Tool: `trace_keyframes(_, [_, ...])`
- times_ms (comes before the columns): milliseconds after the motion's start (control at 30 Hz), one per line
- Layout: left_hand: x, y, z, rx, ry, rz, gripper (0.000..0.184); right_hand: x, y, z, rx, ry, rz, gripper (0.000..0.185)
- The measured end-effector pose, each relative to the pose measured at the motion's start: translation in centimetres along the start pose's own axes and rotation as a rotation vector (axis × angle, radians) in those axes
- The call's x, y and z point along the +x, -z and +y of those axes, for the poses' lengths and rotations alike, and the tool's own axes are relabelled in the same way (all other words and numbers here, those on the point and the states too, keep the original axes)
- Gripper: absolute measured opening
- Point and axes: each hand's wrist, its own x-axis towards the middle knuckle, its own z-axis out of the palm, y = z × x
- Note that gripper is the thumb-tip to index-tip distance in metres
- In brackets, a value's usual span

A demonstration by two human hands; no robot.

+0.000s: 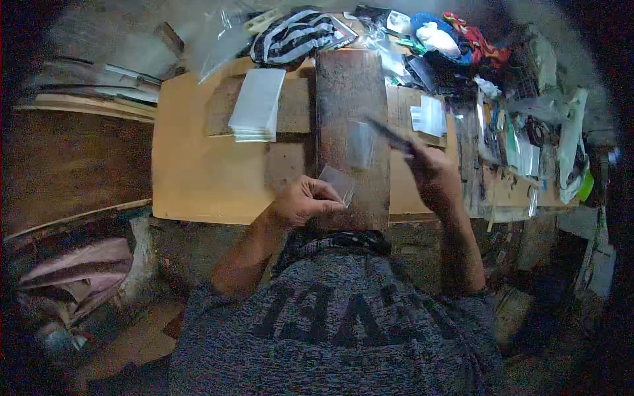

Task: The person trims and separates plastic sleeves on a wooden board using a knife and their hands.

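My left hand (305,200) pinches a small clear plastic sheet (338,183) between thumb and fingers, at the near end of a dark wooden board (350,79). Raised over the board's right side, my right hand (436,178) is closed around a long dark tool (389,136). Motion smears the tool, so its exact kind is unclear; its far end points up and left. Below it, another clear plastic piece (360,145) lies flat on the wood. To the left of the board is a stack of whitish sheets (256,105).
A smaller pile of pale sheets (429,117) lies to the right. Behind the board sit a black-and-white striped cloth (294,36) and a blue basin (426,23). Assorted tools and plastic scraps crowd the right side. A yellowish panel (198,165) covers the bench.
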Motion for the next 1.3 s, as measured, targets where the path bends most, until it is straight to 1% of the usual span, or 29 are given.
trace_keyframes(33, [0.0, -0.1, -0.3, 0.004, -0.053, 0.046, 0.011, 0.0, -0.3, 0.1, 0.001, 0.005, 0.000, 0.039])
trace_keyframes(67, [0.2, -0.3, -0.4, 0.005, -0.055, 0.048, 0.011, 0.0, -0.5, -0.1, 0.299, -0.127, 0.016, 0.034])
trace_keyframes(100, [0.7, -0.6, -0.5, 0.006, -0.131, 0.107, 0.010, 0.1, -0.6, -0.5, 0.596, -0.259, 0.032, 0.029])
trace_keyframes(133, [1.3, -0.9, -0.6, 0.007, -0.208, 0.165, 0.009, 0.0, -0.7, -1.2, 0.764, -0.364, -0.152, 0.026])
trace_keyframes(167, [1.9, -1.3, -0.8, 0.007, -0.212, 0.165, 0.009, -0.5, -3.0, 0.4, 0.698, -0.155, -0.167, 0.028])
trace_keyframes(233, [3.2, -2.2, -1.2, -0.182, -0.260, 0.330, 0.009, -1.8, -6.1, -1.9, 1.087, -0.235, -0.250, 0.029])
trace_keyframes(267, [3.3, -2.7, -0.8, -0.182, -0.262, 0.331, 0.009, -1.7, -6.7, -2.8, 1.086, -0.233, -0.251, 0.029])
trace_keyframes(333, [3.3, -3.6, 0.1, -0.306, -0.336, 0.292, 0.011, -1.5, -7.4, -3.9, 1.222, -0.286, -0.250, 0.030])
trace_keyframes(367, [3.4, -3.4, 0.0, -0.305, -0.337, 0.291, 0.011, -1.4, -7.4, -3.7, 1.222, -0.286, -0.248, 0.030])
trace_keyframes(433, [3.5, -2.5, -0.2, -0.386, -0.415, 0.256, 0.010, -1.0, -7.2, -3.0, 1.107, -0.222, -0.367, 0.030])
trace_keyframes(467, [3.3, -2.0, -0.3, -0.386, -0.413, 0.256, 0.010, -0.9, -7.0, -2.9, 1.107, -0.223, -0.367, 0.030])
trace_keyframes(533, [2.8, -1.6, 0.3, -0.146, -0.313, 0.369, 0.009, -0.7, -6.0, -3.0, 1.155, -0.188, -0.375, 0.019])
trace_keyframes(567, [2.8, -1.6, 0.3, -0.146, -0.313, 0.369, 0.009, -0.7, -5.3, -3.0, 1.154, -0.189, -0.375, 0.019])
trace_keyframes(633, [2.6, -1.7, 0.2, -0.062, -0.429, 0.421, 0.008, -0.6, -4.4, -2.9, 1.339, -0.379, -0.359, 0.019])
trace_keyframes(667, [2.5, -1.8, 0.1, -0.063, -0.428, 0.422, 0.008, -0.8, -5.1, -2.8, 1.354, -0.431, -0.282, 0.017])
trace_keyframes(767, [2.6, -2.2, -0.5, -0.111, -0.442, 0.473, 0.009, -1.0, -4.5, -4.0, 1.328, -0.468, -0.264, 0.015])
trace_keyframes(833, [2.9, -2.3, -1.0, -0.221, -0.468, 0.503, 0.010, -1.4, -5.1, -3.5, 1.311, -0.485, -0.296, 0.016])
trace_keyframes(900, [3.0, -1.9, -1.1, -0.197, -0.495, 0.490, 0.011, -1.6, -5.4, -3.2, 1.293, -0.501, -0.327, 0.019])
trace_keyframes(967, [2.9, -1.6, -1.2, -0.172, -0.521, 0.477, 0.011, -1.4, -5.4, -3.3, 1.331, -0.475, -0.262, 0.013])
trace_keyframes(1000, [2.9, -1.5, -1.4, -0.170, -0.517, 0.485, 0.012, -1.3, -5.3, -3.3, 1.331, -0.475, -0.262, 0.013])
trace_keyframes(1067, [2.6, -1.2, -1.6, -0.169, -0.513, 0.493, 0.012, -1.1, -4.9, -3.3, 1.258, -0.527, -0.215, 0.012])
trace_keyframes(1133, [2.1, -0.9, -1.6, -0.032, -0.418, 0.457, 0.015, -0.8, -4.6, -3.2, 1.212, -0.505, -0.183, 0.013])
trace_keyframes(1167, [1.9, -0.6, -1.4, -0.033, -0.417, 0.456, 0.015, -0.7, -4.4, -3.3, 1.167, -0.483, -0.152, 0.014])
trace_keyframes(1200, [1.6, -0.3, -0.9, 0.121, -0.379, 0.376, 0.017, -0.6, -3.8, -3.4, 1.167, -0.485, -0.152, 0.014])
trace_keyframes(1233, [1.5, -0.2, -0.6, 0.273, -0.340, 0.295, 0.018, -0.5, -3.0, -3.7, 1.093, -0.386, -0.205, 0.014])
trace_keyframes(1267, [1.5, -0.3, -0.5, 0.272, -0.339, 0.295, 0.018, -0.4, -2.6, -3.9, 1.017, -0.289, -0.257, 0.014])
trace_keyframes(1300, [1.6, -0.5, -0.4, 0.257, -0.285, 0.235, 0.018, -0.4, -2.8, -3.7, 1.016, -0.290, -0.258, 0.014])
